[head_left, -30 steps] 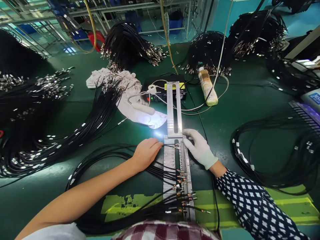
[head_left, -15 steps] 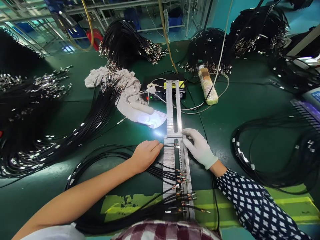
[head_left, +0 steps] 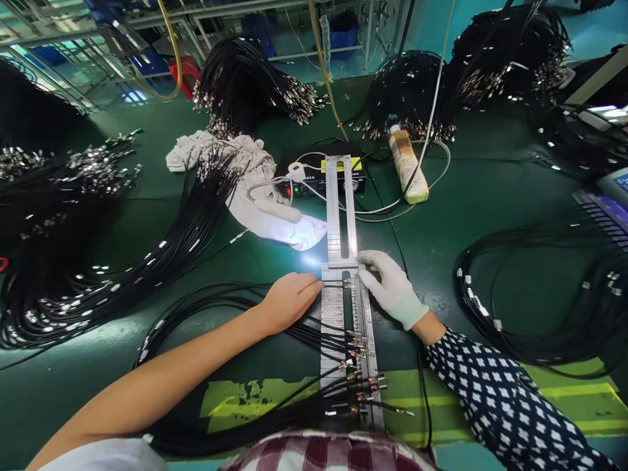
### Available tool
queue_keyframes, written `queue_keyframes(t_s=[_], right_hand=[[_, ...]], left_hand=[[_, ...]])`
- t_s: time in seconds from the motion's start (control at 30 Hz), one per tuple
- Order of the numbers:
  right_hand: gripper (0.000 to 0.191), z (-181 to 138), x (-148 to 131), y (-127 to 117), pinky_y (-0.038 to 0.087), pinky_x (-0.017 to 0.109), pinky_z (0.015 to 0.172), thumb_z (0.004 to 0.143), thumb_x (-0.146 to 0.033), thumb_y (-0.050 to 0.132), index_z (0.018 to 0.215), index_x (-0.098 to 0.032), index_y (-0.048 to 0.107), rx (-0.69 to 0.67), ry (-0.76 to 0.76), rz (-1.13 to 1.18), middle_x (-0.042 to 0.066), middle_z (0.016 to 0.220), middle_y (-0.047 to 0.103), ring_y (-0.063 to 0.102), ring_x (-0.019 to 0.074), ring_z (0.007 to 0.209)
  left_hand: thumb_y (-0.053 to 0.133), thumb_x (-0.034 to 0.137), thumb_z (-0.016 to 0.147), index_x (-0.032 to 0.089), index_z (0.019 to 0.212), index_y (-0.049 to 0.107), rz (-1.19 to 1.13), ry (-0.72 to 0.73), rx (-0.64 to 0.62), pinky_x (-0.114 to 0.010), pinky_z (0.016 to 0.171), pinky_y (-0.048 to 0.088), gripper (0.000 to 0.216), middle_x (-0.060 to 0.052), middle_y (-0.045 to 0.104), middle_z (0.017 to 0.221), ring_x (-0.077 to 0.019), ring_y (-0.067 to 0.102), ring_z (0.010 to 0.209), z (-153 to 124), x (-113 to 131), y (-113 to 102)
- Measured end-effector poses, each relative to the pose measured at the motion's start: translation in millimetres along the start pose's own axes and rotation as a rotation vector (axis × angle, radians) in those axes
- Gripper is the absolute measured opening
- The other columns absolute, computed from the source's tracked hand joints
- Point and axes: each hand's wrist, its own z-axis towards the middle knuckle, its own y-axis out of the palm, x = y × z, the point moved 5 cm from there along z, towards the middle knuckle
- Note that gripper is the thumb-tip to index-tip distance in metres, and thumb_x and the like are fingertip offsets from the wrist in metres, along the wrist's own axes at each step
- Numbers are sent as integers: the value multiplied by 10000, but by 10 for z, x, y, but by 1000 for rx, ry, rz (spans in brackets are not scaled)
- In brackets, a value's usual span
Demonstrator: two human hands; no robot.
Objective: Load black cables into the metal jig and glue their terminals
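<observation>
A long slotted metal fixture (head_left: 333, 307) lies lengthwise before me, with fine grooves across its left strip. My left hand (head_left: 290, 302), bare, pinches thin black cables at the fixture's left edge; their metal ends (head_left: 347, 283) reach across the slot. On the opposite side, my right hand (head_left: 390, 288) wears a white glove, its thumb and fingers closed against the fixture's right edge near the crossbar. Fingertip contact there is partly hidden. Closer to me, several black cables (head_left: 314, 340) lie across the fixture with their stripped connector ends (head_left: 357, 340) on its right.
A black control box (head_left: 314, 190) stands behind the fixture, beside a plastic bottle (head_left: 408, 167). A white cloth glove (head_left: 275, 219) lies left under a bright light. Cable bundles (head_left: 255, 82) surround the green table, with a coil (head_left: 490, 320) at right.
My left hand has shifted slightly right, closer to the fixture, and the cable ends in the slot have moved a little. My right hand stays at the same place on the edge.
</observation>
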Motion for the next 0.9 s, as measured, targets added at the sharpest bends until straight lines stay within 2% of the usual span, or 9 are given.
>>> queue_keyframes(t_s=[0.17,0.37,0.53,0.67,0.77,0.83,0.9], right_hand=[[214,4,-8,-7,505,457,1019,926,-299,535,1103,-254,644,6,1,-8,73,1195,665,615,254,1146],[226,3,-1,2,506,471,1015,932,-292,526,1120,-247,642,-3,-25,-21,79,1210,667,612,259,1156],[221,3,25,17,510,475,1007,935,-298,534,1123,-234,630,3,-42,-40,85,1198,667,611,260,1150],[208,5,0,7,513,468,997,938,-299,530,1106,-232,631,6,-49,-40,84,1186,669,615,257,1138],[215,4,-15,3,510,474,999,937,-297,528,1114,-230,631,-5,-38,-46,87,1196,667,612,263,1144],[215,3,-19,2,509,473,999,935,-293,529,1115,-232,630,-5,-41,-41,86,1196,667,613,263,1143],[210,2,-18,2,508,469,1000,932,-290,532,1108,-233,629,-1,-49,-39,84,1189,669,615,260,1139]], left_hand=[[406,176,1007,157,1085,635,-97,-36,-21,-288,639,388,243,-70,664,922,-156,564,716,-23,-47,37],[391,94,977,186,1251,603,-73,-44,-52,-345,826,422,359,-113,620,1125,-221,555,1005,-130,-22,-27],[388,101,971,209,1284,592,-13,-101,-82,-390,857,405,389,-123,583,1095,-246,519,1004,-145,22,-77],[445,201,993,179,1260,539,-251,-115,-229,-409,904,389,284,-112,601,1098,-237,523,1009,-132,169,-114],[488,242,993,169,1161,520,-492,-166,-360,-359,876,411,186,-67,621,1009,-192,545,922,-151,260,-125],[475,213,994,179,1070,537,-598,-220,-355,-309,818,432,104,-42,612,951,-168,545,870,-148,258,-136],[470,197,996,181,992,559,-664,-276,-271,-262,762,444,91,-31,601,912,-148,549,837,-129,206,-146]])
